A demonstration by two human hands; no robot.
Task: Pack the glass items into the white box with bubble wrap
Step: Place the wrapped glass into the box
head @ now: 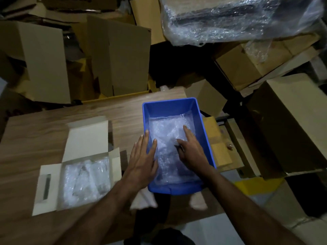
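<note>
A white box lies open on the wooden table at the left, its lid flap raised, with bubble-wrapped items inside. To its right stands a blue plastic bin holding more bubble wrap. My left hand lies flat with straight fingers over the bin's left wall and the wrap. My right hand is inside the bin with fingers spread on the bubble wrap. Whether glass lies under the wrap in the bin is hidden.
Brown cardboard boxes crowd the far side of the table and the right. A large bubble-wrapped bundle sits on boxes at the top right. A yellow surface shows at the lower right.
</note>
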